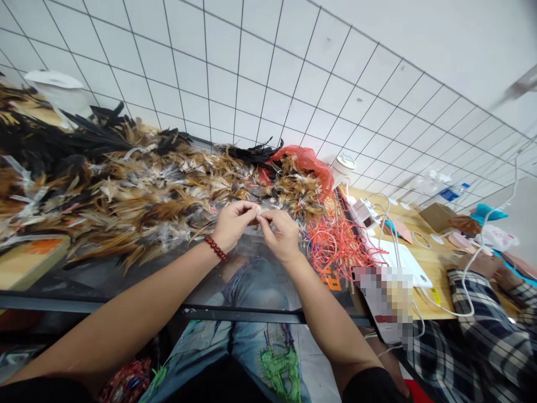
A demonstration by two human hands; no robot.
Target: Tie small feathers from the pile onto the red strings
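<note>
My left hand [230, 225] and my right hand [282, 234] meet over the front of the dark tabletop [155, 282]. Both are closed in a pinch, fingertips nearly touching. Something small and whitish shows between them, too tiny to name. A red bead bracelet [216, 249] circles the left wrist. Just beyond the hands lies a wide heap of brown feather bunches [146, 196], with black feathers [37, 140] towards the back left. Beside my right hand is a tangle of red cords [335, 240].
A red plastic bag [308, 159] and a lidded white cup [344, 163] stand by the wire grid [268, 73]. To the right, white cables and a charger [366, 214] lie on a wooden table [440, 268]. A co-worker's plaid sleeve [470, 294] is close there.
</note>
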